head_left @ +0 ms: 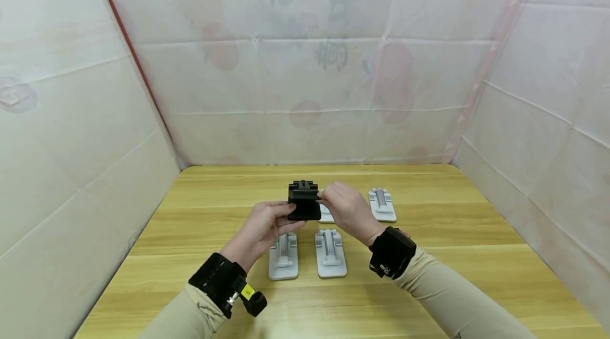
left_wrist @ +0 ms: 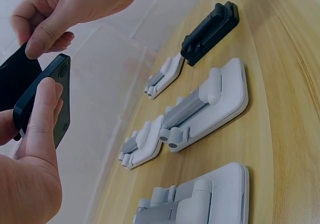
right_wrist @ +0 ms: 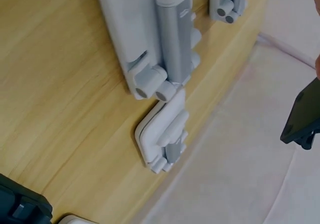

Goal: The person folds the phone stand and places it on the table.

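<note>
I hold a black stand [head_left: 304, 202] up off the table [head_left: 429, 275] between both hands, above the middle of the wood. My left hand [head_left: 264, 228] grips its lower plate from the left, thumb laid along the near edge and fingers curled behind it; the left wrist view shows that thumb [left_wrist: 42, 116] pressed flat along the plate's rounded rim. My right hand [head_left: 347, 207] comes in from the right and pinches the upper part of the stand with fingertips and thumb, so both hands are closed on the same piece and almost touching each other. Below my hands lie white stands, flat on the table: one [head_left: 284, 255] under my left hand, a second [head_left: 331, 253] just beside it to the right, a third [head_left: 382, 204] farther back on the right, and a fourth [head_left: 326, 214] mostly hidden behind my right hand. The two near ones sit side by side with a narrow strip of wood between them. In the left wrist view another black stand [left_wrist: 210, 32] lies folded on the table beyond the white ones. The back edge of the table meets the white sheeted wall [head_left: 305, 90], and sheeting closes in both sides as well. Bare wood stretches wide to the left and right of the stands, and a broad band of it runs along the near edge under my forearms.
</note>
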Available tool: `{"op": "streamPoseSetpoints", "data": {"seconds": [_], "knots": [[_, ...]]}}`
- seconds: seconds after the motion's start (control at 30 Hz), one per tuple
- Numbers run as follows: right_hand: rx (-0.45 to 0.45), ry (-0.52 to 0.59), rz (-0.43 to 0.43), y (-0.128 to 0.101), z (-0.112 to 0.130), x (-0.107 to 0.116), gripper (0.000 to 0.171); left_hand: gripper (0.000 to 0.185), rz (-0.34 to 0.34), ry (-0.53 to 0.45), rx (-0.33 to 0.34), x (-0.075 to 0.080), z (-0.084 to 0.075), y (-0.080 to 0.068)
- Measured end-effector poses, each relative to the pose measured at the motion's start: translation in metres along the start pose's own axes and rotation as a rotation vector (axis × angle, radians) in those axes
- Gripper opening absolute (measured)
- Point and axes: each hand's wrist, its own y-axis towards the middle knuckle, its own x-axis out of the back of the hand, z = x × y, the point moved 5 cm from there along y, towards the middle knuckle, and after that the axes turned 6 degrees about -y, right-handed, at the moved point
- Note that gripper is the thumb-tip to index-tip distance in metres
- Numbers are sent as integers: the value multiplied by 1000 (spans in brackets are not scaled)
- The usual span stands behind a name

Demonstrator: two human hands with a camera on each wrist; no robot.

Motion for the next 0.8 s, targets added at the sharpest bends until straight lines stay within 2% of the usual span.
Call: {"op": "streamPoseSetpoints", "data": {"seconds": [0.23, 0.37, 0.67, 0.8], "knots": [[72, -79, -46, -1, 4, 1, 14, 42, 38, -56, -15, -4, -3, -1], [92, -102, -53, -2, 5, 1, 18, 48, 60, -90, -22, -5, -5, -2], [126, -146, -19, -1, 8, 3, 28, 49, 78, -86, -21, -4, -6, -5], [144, -126, -12, -1, 8, 3, 22, 48, 72, -89, -27, -4, -6, -5]]}}
